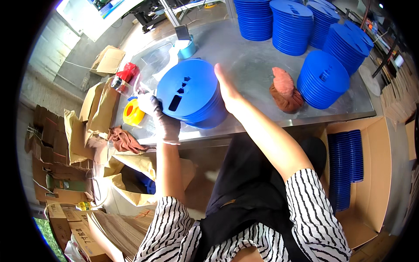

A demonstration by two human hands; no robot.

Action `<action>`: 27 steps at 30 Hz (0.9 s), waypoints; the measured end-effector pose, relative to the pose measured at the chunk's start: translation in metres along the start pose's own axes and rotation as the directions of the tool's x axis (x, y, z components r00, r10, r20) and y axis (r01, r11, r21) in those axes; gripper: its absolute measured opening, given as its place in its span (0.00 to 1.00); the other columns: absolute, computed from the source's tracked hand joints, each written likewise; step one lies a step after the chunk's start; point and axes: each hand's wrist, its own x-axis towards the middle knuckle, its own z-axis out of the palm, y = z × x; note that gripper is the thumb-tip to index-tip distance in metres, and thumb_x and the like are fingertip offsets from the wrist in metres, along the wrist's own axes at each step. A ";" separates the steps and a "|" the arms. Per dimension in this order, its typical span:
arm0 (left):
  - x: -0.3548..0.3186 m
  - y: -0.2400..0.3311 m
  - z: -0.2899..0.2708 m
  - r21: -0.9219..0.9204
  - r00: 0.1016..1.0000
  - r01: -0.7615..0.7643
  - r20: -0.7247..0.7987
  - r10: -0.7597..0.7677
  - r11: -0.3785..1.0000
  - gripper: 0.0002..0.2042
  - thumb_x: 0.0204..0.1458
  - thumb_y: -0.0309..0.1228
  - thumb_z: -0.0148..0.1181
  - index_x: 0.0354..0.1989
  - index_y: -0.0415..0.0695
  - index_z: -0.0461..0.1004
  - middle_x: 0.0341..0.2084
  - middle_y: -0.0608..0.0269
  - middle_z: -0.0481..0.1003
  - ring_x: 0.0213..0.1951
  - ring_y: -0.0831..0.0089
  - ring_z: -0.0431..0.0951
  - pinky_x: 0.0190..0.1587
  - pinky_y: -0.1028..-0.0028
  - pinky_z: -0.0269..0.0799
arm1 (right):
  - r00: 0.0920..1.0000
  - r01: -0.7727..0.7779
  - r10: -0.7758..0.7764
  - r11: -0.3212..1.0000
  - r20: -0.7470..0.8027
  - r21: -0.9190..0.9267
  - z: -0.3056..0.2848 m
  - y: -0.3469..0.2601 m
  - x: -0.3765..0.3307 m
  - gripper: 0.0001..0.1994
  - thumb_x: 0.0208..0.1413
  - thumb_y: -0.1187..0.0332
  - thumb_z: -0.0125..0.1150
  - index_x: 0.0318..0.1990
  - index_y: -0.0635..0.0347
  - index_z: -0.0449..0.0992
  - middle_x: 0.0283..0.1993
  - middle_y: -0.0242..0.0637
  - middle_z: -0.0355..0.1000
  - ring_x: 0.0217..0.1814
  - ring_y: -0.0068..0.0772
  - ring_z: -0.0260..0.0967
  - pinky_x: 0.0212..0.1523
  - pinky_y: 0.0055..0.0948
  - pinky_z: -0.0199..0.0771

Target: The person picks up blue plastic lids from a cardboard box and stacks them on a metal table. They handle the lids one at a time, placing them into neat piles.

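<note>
Bright; glare upper left, outer edges bowed

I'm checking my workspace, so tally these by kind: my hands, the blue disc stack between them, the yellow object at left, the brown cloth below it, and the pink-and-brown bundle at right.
Left hand and right hand: 2
Blue disc stack: 1
Yellow object: 1
Brown cloth: 1
Pink-and-brown bundle: 1
Total: 6

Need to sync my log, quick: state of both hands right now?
Left hand: gloved, at the left of the blue disc stack; closure can't be told.
Right hand: open, along the stack's right side.
</note>
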 end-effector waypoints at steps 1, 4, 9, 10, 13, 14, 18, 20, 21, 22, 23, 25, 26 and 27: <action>0.004 0.001 -0.011 0.005 0.998 0.013 -0.069 -0.013 1.000 0.31 0.57 0.57 0.50 0.61 0.48 0.64 0.58 0.60 0.69 0.59 0.62 0.68 0.63 0.61 0.60 | 0.999 0.001 0.002 0.996 0.033 -0.084 0.001 0.006 0.000 0.44 0.59 0.32 0.36 0.65 0.69 0.57 0.69 0.50 0.55 0.71 0.42 0.49 0.70 0.35 0.45; -0.003 -0.001 -0.032 -0.019 1.000 -0.015 -0.015 0.015 1.000 0.33 0.60 0.58 0.42 0.65 0.45 0.59 0.62 0.58 0.65 0.62 0.60 0.64 0.66 0.60 0.55 | 0.998 0.017 -0.016 1.000 0.056 -0.017 0.001 0.018 -0.004 0.44 0.59 0.32 0.35 0.65 0.67 0.58 0.69 0.50 0.55 0.73 0.41 0.48 0.71 0.34 0.44; -0.019 -0.021 -0.018 0.094 0.962 -0.233 -0.126 0.244 0.968 0.28 0.64 0.52 0.40 0.64 0.46 0.60 0.60 0.61 0.66 0.61 0.63 0.66 0.64 0.62 0.59 | 0.993 0.030 -0.052 0.980 -0.105 -0.198 -0.017 0.024 -0.005 0.46 0.58 0.29 0.27 0.66 0.65 0.58 0.72 0.50 0.50 0.76 0.43 0.42 0.72 0.38 0.39; -0.017 -0.028 -0.026 0.116 0.966 -0.224 -0.103 0.236 0.968 0.27 0.64 0.51 0.41 0.63 0.45 0.61 0.59 0.61 0.67 0.60 0.64 0.67 0.63 0.63 0.60 | 0.994 0.000 -0.018 0.985 -0.107 -0.171 -0.018 0.029 -0.005 0.46 0.58 0.29 0.27 0.66 0.64 0.58 0.72 0.50 0.49 0.76 0.43 0.41 0.73 0.38 0.38; -0.003 -0.055 -0.077 0.068 0.983 -0.123 -0.128 0.131 0.990 0.25 0.62 0.47 0.44 0.61 0.43 0.64 0.57 0.58 0.69 0.58 0.63 0.69 0.62 0.62 0.63 | 0.997 -0.067 0.064 0.996 -0.050 -0.058 -0.015 0.043 -0.007 0.41 0.61 0.33 0.27 0.66 0.61 0.59 0.69 0.46 0.55 0.73 0.37 0.48 0.72 0.35 0.42; -0.003 -0.055 -0.089 0.102 0.983 -0.112 -0.133 0.125 0.988 0.25 0.62 0.48 0.43 0.61 0.43 0.64 0.58 0.57 0.68 0.58 0.62 0.68 0.62 0.62 0.63 | 0.997 -0.077 0.077 0.997 -0.010 0.004 0.004 0.032 -0.021 0.40 0.62 0.34 0.27 0.66 0.61 0.59 0.68 0.46 0.57 0.72 0.36 0.50 0.71 0.34 0.43; 0.002 -0.066 -0.074 -0.008 0.983 -0.020 -0.183 0.018 1.000 0.27 0.62 0.51 0.41 0.62 0.44 0.64 0.59 0.56 0.67 0.59 0.59 0.67 0.62 0.60 0.63 | 0.997 0.014 -0.008 0.996 -0.077 0.085 -0.007 0.046 -0.012 0.31 0.68 0.44 0.30 0.56 0.62 0.69 0.55 0.39 0.69 0.55 0.25 0.63 0.59 0.29 0.59; 0.004 -0.063 -0.062 -0.033 0.974 -0.009 -0.227 0.001 0.999 0.25 0.62 0.48 0.43 0.59 0.42 0.66 0.57 0.56 0.70 0.57 0.61 0.69 0.60 0.61 0.65 | 0.991 0.069 -0.047 0.982 -0.128 0.176 -0.017 0.071 0.008 0.26 0.69 0.50 0.32 0.42 0.61 0.75 0.45 0.32 0.72 0.45 0.20 0.62 0.49 0.27 0.63; 0.005 -0.062 -0.060 -0.078 0.970 0.003 -0.243 -0.021 0.997 0.23 0.62 0.45 0.46 0.57 0.41 0.68 0.53 0.57 0.72 0.55 0.63 0.71 0.58 0.64 0.67 | 0.984 0.099 -0.072 0.981 -0.160 0.167 -0.021 0.081 0.015 0.26 0.69 0.50 0.33 0.42 0.62 0.74 0.45 0.33 0.72 0.45 0.21 0.63 0.49 0.28 0.63; 0.008 -0.062 -0.064 -0.095 0.975 0.004 -0.220 -0.025 0.995 0.22 0.62 0.44 0.46 0.57 0.41 0.68 0.53 0.57 0.72 0.54 0.63 0.72 0.58 0.64 0.67 | 0.977 0.128 -0.096 0.979 -0.191 0.159 -0.021 0.086 0.020 0.26 0.69 0.50 0.33 0.41 0.63 0.74 0.45 0.34 0.72 0.45 0.22 0.63 0.49 0.28 0.63; 0.012 -0.062 -0.068 -0.113 0.980 0.007 -0.196 -0.029 0.994 0.22 0.62 0.44 0.46 0.56 0.41 0.68 0.53 0.58 0.73 0.54 0.64 0.72 0.58 0.64 0.67 | 0.967 0.157 -0.122 0.976 -0.222 0.150 -0.022 0.090 0.023 0.26 0.69 0.51 0.33 0.40 0.63 0.74 0.45 0.35 0.72 0.45 0.23 0.63 0.49 0.29 0.63; 0.015 -0.060 -0.075 -0.066 0.989 -0.012 -0.150 0.002 0.998 0.23 0.61 0.45 0.46 0.58 0.42 0.67 0.55 0.57 0.71 0.56 0.62 0.70 0.59 0.63 0.66 | 0.959 0.198 -0.196 0.980 -0.205 -0.008 -0.026 0.094 0.024 0.27 0.69 0.50 0.32 0.43 0.66 0.72 0.46 0.40 0.72 0.48 0.29 0.65 0.52 0.31 0.62; 0.016 -0.058 -0.078 -0.002 0.992 -0.033 -0.125 0.033 0.999 0.25 0.61 0.47 0.45 0.59 0.42 0.66 0.57 0.56 0.69 0.58 0.60 0.69 0.60 0.61 0.65 | 0.953 0.218 -0.230 0.972 -0.194 -0.085 -0.027 0.094 0.022 0.27 0.69 0.50 0.32 0.45 0.67 0.72 0.46 0.42 0.72 0.49 0.32 0.66 0.53 0.32 0.62; 0.017 -0.056 -0.079 0.061 0.994 -0.056 -0.094 0.061 0.997 0.27 0.61 0.49 0.44 0.61 0.43 0.64 0.59 0.54 0.68 0.59 0.58 0.67 0.61 0.59 0.63 | 0.935 0.260 -0.292 0.951 -0.202 -0.168 -0.029 0.093 0.020 0.27 0.69 0.50 0.32 0.46 0.68 0.71 0.48 0.45 0.71 0.51 0.35 0.65 0.55 0.33 0.62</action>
